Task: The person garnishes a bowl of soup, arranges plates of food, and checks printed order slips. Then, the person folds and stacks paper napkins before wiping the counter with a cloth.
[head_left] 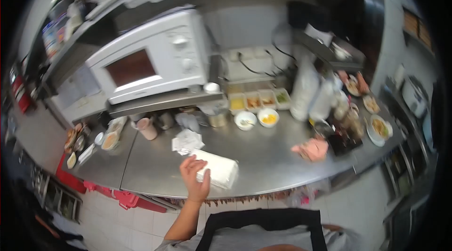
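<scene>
Left hand (197,175) at white packet (220,170)

Thumb and fingers (190,165) stand apart at the packet's left end — whether they grip it, I cannot tell; the packet lies on the steel counter (266,159), near its front edge; crumpled white paper (187,141) sits just behind — a pink cloth (313,149) lies well to the right.

Microwave (162,46) up on the left shelf (165,102), two bowls (245,127) on the counter (263,164) to its right, packet (220,168) in front, cloth (314,149) farther right!
</scene>
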Demonstrator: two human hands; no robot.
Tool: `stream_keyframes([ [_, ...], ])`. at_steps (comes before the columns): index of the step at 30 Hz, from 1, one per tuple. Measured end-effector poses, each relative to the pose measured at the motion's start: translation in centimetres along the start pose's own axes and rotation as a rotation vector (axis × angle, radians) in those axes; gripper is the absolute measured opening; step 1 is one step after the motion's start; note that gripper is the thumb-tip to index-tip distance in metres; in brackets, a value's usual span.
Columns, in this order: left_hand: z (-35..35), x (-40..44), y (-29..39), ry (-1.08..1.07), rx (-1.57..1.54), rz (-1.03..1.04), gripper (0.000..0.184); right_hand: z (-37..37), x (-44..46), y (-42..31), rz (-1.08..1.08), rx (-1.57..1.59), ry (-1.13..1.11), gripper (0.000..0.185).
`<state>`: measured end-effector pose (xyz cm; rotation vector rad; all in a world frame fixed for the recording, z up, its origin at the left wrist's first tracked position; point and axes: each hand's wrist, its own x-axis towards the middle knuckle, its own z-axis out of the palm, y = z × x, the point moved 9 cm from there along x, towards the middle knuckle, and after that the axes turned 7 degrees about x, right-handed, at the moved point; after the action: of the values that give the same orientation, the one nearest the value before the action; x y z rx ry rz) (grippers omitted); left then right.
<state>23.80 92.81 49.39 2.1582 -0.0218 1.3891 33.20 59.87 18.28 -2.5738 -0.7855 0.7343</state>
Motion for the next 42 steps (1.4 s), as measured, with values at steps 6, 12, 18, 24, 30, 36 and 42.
stream_keyframes([
  [6,5.3,-1.3,4.5,-0.157,-0.037,-0.033,0.024,-0.4,-4.9,0.3,-0.067,0.315,-0.111,0.043],
  [12,16.9,-6.1,11.1,-0.427,-0.266,-0.139,0.025,-4.7,-13.3,1.6,0.006,1.317,-0.411,0.043],
  [18,28.0,-13.7,15.5,-0.835,-0.006,-0.086,0.047,-10.0,-21.5,8.9,0.184,1.979,-0.477,0.043],
  [24,30.1,-16.7,11.7,-0.767,0.184,-0.143,0.056,-27.7,-22.7,10.5,-0.832,1.455,-0.072,0.035],
  [30,32.6,-15.0,8.0,-0.613,0.307,-0.202,0.055,-38.7,-17.1,23.2,-0.734,1.843,0.484,0.018],
  [36,36.7,-14.1,7.9,-0.518,0.257,-0.281,0.053,-42.9,-9.4,38.7,-0.223,1.976,1.001,0.035],
  [42,39.2,-14.1,8.5,-0.491,0.4,-0.313,0.057,-45.1,1.1,51.7,0.305,0.978,1.083,0.063],
])
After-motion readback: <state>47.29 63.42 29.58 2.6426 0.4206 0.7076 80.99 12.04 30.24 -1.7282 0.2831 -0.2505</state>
